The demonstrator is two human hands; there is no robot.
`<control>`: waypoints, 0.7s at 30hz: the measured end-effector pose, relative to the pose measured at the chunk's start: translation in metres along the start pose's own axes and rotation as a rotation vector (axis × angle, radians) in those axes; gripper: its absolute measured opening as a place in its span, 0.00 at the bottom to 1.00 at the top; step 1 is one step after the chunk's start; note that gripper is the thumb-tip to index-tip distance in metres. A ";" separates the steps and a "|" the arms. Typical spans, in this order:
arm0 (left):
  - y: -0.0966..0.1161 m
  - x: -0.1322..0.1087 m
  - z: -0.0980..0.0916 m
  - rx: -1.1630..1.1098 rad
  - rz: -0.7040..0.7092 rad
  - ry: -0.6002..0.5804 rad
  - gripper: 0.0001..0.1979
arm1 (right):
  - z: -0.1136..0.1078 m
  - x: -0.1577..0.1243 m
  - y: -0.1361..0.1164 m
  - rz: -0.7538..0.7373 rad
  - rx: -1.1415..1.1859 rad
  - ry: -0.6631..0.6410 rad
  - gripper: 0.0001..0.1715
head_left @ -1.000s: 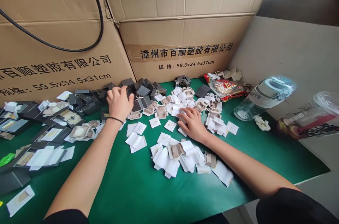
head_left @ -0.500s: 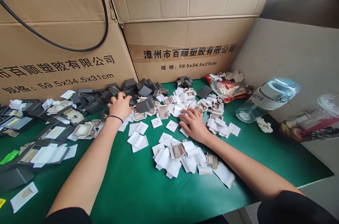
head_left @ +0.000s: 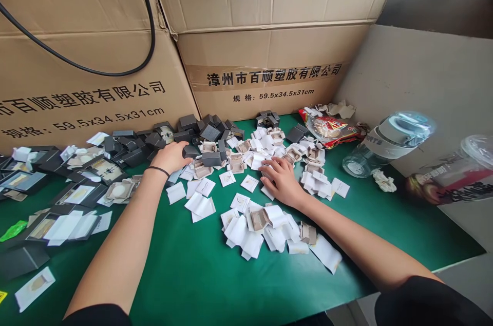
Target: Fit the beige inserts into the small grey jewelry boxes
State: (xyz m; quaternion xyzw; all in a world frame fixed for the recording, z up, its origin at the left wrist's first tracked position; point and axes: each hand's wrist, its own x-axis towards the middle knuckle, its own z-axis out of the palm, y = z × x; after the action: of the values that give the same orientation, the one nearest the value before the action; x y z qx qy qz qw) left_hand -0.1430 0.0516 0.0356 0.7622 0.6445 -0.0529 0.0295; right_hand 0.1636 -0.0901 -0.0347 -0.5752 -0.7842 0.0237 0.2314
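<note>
The left hand (head_left: pixel 170 155) is curving beside a dark box (head_left: pixel 191 152), at the edge of the papers (head_left: pixel 265 143); its fingertips are hiding, so whether it is pinching cannot be told. The right hand (head_left: pixel 283 178) is lying loosely spread on the papers. The box is looking light and stiff, probably suiting a hold across opposite sides. Its contents are not showing.

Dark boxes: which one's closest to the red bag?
The dark box just left of the red bag, beyond the right hand. The other dark boxes all lie farther left.
</note>
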 end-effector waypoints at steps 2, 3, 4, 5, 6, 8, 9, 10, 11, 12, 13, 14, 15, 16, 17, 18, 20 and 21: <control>-0.002 -0.002 -0.005 -0.013 0.013 -0.063 0.33 | 0.000 0.000 0.000 0.000 0.000 0.002 0.19; -0.003 -0.003 -0.007 -0.028 0.006 -0.067 0.34 | -0.001 0.000 -0.001 0.000 0.000 0.003 0.19; -0.004 -0.004 -0.009 -0.043 -0.010 -0.051 0.34 | -0.001 0.000 -0.001 0.000 0.000 0.003 0.19; -0.004 -0.004 -0.011 -0.054 -0.035 -0.021 0.34 | -0.001 0.000 -0.001 0.000 0.001 0.002 0.19; -0.005 -0.005 -0.013 -0.059 -0.067 0.021 0.34 | -0.001 0.000 -0.001 0.000 0.003 0.000 0.19; -0.004 -0.007 -0.017 -0.071 -0.127 0.118 0.35 | -0.001 0.000 0.000 -0.001 0.006 -0.006 0.19; -0.004 -0.008 -0.019 -0.081 -0.142 0.165 0.35 | 0.000 0.000 0.000 0.000 0.007 -0.008 0.19; -0.003 -0.009 -0.022 -0.095 -0.148 0.210 0.34 | 0.000 0.000 0.000 0.001 0.008 -0.009 0.19; -0.001 -0.011 -0.024 -0.112 -0.149 0.249 0.33 | 0.000 0.000 0.000 0.001 0.008 -0.009 0.19; 0.000 -0.013 -0.027 -0.130 -0.148 0.285 0.31 | 0.000 0.000 0.001 0.002 0.007 -0.008 0.19; 0.003 -0.016 -0.030 -0.149 -0.147 0.316 0.30 | 0.001 0.000 0.001 0.002 0.006 -0.007 0.19; 0.005 -0.019 -0.034 -0.170 -0.145 0.347 0.29 | 0.001 0.000 0.001 0.002 0.005 -0.005 0.19; 0.008 -0.022 -0.037 -0.196 -0.137 0.384 0.28 | 0.001 0.000 0.001 0.001 0.004 -0.004 0.19; 0.011 -0.025 -0.041 -0.230 -0.123 0.428 0.28 | 0.001 0.000 0.001 0.000 0.004 -0.003 0.19; 0.014 -0.028 -0.045 -0.271 -0.109 0.492 0.27 | 0.001 0.000 0.001 -0.001 0.005 -0.002 0.19; 0.017 -0.030 -0.048 -0.318 -0.091 0.559 0.27 | 0.001 0.000 0.001 -0.003 0.005 -0.002 0.19; 0.023 -0.036 -0.055 -0.424 -0.037 0.646 0.26 | 0.001 0.000 0.001 -0.006 0.006 -0.003 0.19; 0.027 -0.038 -0.056 -0.493 -0.003 0.652 0.26 | 0.001 0.000 0.001 -0.006 0.005 -0.004 0.19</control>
State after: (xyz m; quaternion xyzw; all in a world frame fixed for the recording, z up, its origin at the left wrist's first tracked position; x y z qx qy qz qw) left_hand -0.1199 0.0159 0.0955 0.7081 0.6146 0.3476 0.0053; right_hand 0.1643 -0.0894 -0.0356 -0.5724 -0.7862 0.0261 0.2314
